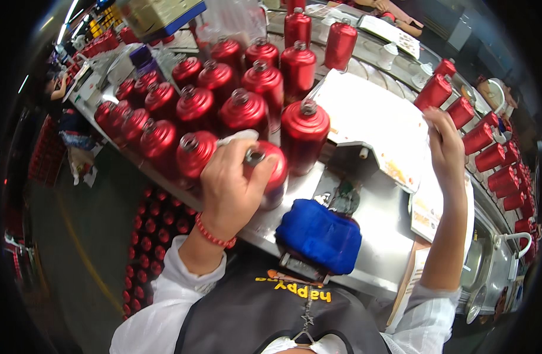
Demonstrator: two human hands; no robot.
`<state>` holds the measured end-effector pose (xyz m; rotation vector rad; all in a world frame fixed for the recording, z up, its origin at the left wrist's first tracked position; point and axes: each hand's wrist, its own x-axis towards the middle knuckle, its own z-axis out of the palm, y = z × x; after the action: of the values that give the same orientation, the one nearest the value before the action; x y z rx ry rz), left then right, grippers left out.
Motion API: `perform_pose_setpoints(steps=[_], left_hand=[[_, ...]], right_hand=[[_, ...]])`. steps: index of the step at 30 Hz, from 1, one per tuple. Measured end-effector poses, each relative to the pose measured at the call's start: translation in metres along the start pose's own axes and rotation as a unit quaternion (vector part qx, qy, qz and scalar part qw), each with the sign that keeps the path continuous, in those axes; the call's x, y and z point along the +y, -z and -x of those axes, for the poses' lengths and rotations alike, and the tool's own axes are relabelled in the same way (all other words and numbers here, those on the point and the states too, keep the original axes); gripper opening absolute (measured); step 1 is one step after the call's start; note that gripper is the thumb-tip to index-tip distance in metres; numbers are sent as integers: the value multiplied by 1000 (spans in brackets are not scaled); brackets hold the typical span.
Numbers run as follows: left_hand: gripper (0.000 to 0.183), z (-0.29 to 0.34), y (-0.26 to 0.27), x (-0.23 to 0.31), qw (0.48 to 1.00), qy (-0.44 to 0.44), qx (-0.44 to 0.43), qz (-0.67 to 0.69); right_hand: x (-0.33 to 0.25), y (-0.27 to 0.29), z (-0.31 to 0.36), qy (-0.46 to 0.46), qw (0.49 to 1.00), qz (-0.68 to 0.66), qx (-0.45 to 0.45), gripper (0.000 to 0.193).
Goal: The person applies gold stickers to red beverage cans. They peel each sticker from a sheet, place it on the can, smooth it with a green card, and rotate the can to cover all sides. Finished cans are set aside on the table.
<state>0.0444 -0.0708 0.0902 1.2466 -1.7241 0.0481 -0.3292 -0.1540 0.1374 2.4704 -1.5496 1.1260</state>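
My left hand (232, 177), with a red bead bracelet at its wrist, is closed around a glossy red bottle (275, 171) at the near edge of the metal table. A piece of white cloth or tissue (242, 136) shows behind its fingers. My right hand (445, 138) is raised at the right edge of a large white sheet (365, 106). Its fingers are bent together and slightly blurred; what they hold, if anything, is hidden. A blue cushioned block (319, 236) on a small metal fixture stands between my forearms.
Several upright red bottles (194, 106) crowd the table at left, with another bottle (305, 130) beside the sheet. A curved conveyor (371, 74) carrying bottles and white pieces runs behind. More bottles (492, 156) line the right. A sink (474, 259) lies at lower right. Other people work farther off.
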Motion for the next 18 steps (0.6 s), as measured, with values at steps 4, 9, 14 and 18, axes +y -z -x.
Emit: perform_pose_setpoints(steps=[4,9,14,18], left_hand=[[29,-10,7,11,996,11,-62,-70],[39,-1,19,15,994,-105,-40,9],[31,8,-7,22,916,-190,-186,300],[27,22,-30,20,903,-220,-165,329]], right_hand=[[94,-53,-120,31,998,48,-20,28],[165,-136,-229,32,990,134,-13,46],[208,-162,-242,21,982,186,25,39],[189,-153,-212,67,962,252,84,31]])
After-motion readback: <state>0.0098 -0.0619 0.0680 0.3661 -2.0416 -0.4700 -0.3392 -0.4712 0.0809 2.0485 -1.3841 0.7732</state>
